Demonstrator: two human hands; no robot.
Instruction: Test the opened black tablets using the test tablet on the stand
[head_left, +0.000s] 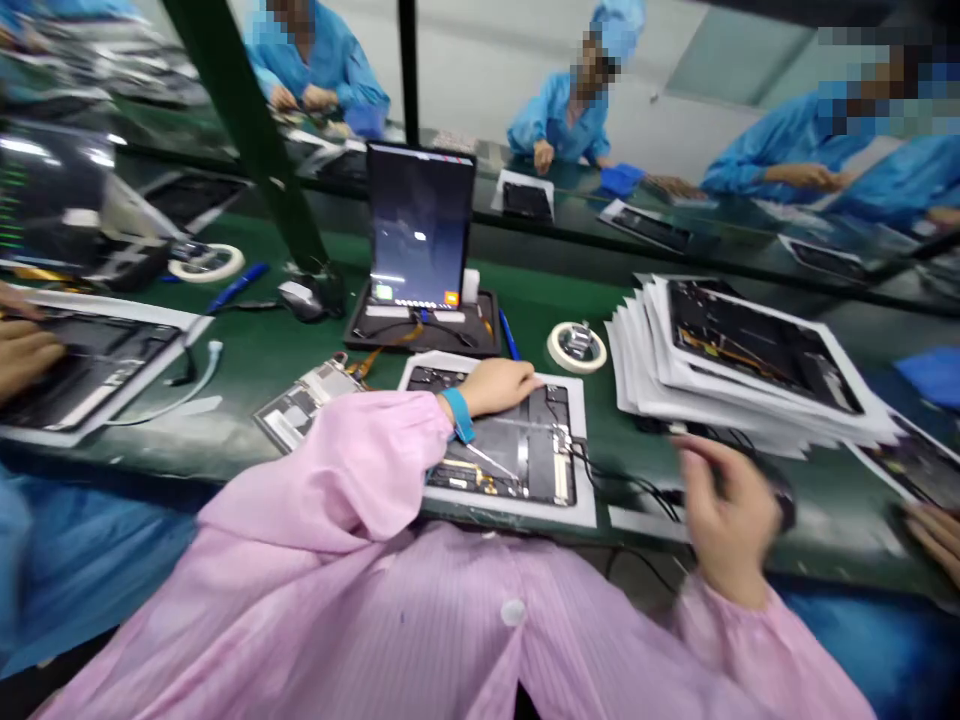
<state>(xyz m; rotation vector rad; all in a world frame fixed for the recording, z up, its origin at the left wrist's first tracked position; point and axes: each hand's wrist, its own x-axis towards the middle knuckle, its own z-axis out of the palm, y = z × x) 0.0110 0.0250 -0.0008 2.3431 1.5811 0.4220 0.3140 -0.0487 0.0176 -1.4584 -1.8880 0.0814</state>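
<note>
An opened tablet body (536,460), its inner parts bare, lies on a white sheet (581,400) in front of me. Across its upper part reaches my left hand (499,385), a blue wrist strap (459,415) around the wrist. Its fingers are curled together near the tablet's upper right; anything between them is hidden. My right hand (727,515) is raised to the right of the tablet, blurred, with thumb and index finger pinched. What it may hold is too small to make out. Black cables (637,482) run from the tablet's right edge toward this hand.
Behind the tablet stands a lit screen (420,230) on a black base. A tape roll (576,347) and a stack of sheets with an opened tablet (765,345) sit to the right. A metal-backed part (304,400) lies left. Co-workers in blue (566,120) sit opposite.
</note>
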